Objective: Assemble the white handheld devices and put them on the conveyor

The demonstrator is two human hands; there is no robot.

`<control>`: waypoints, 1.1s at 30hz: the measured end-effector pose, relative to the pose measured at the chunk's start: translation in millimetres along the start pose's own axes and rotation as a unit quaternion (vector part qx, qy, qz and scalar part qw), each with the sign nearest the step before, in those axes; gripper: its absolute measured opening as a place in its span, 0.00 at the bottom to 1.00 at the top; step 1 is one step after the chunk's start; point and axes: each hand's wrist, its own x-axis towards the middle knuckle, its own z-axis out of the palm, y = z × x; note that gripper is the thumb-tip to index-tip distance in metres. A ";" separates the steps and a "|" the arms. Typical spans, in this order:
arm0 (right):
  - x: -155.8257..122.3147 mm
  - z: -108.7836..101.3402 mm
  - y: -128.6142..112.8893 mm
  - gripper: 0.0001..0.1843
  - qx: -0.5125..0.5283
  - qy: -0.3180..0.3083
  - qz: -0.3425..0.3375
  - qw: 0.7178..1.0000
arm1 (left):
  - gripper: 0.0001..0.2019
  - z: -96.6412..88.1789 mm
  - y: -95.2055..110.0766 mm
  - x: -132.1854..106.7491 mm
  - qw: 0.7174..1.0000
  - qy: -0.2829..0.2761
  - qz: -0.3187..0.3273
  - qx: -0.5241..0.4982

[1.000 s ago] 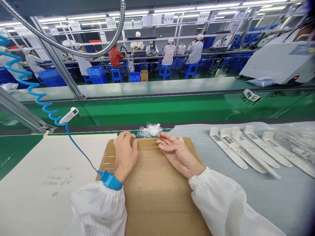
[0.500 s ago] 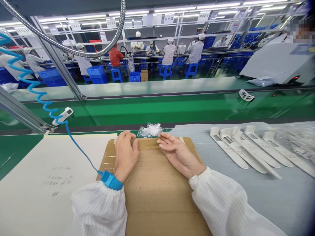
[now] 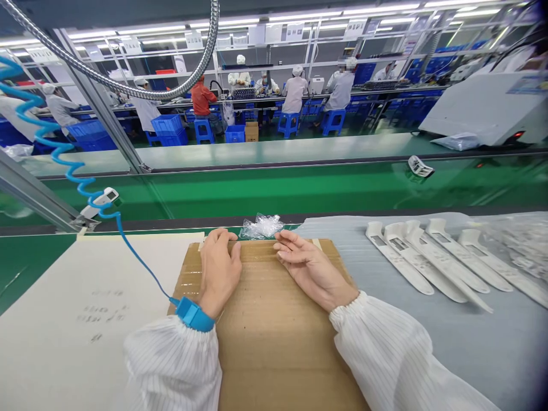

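Observation:
A brown cardboard sheet [image 3: 274, 342] lies in front of me, under both hands. My left hand [image 3: 220, 274] rests on its far left part, palm down, fingers bent near the far edge and the thumb apart; nothing is in it. Over the far right part of the cardboard, my right hand [image 3: 310, 268] lies on its side with loosely curled fingers apart, holding nothing. A crumpled clear plastic bag [image 3: 262, 226] sits just beyond the cardboard, near both sets of fingertips. Around my left wrist is a blue wrist strap [image 3: 194, 314].
Several long white plastic shells [image 3: 436, 257] lie on grey foam [image 3: 385, 342] at right, beside clear bags [image 3: 522, 240]. Beyond, a green belt [image 3: 274, 191] carries white devices [image 3: 420, 166]. A blue coiled cord [image 3: 68, 151] hangs left. People sit at a far line.
The white devices on the green belt have shifted to the left. Both my hands and the cardboard have stayed in place.

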 end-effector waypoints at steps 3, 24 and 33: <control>0.3 -0.4 0.3 0.20 0.001 0.000 0.000 1.000 | 0.06 0.1 0.1 0.3 1.000 -0.002 0.001 0.001; 1.1 -0.6 0.4 0.21 0.002 0.002 0.000 1.000 | 0.06 1.1 -1.1 -0.1 1.000 0.007 0.006 0.001; 1.1 -1.7 1.3 0.21 -0.001 -0.003 -0.002 1.000 | 0.06 0.8 -0.7 -0.4 1.000 0.006 0.006 -0.001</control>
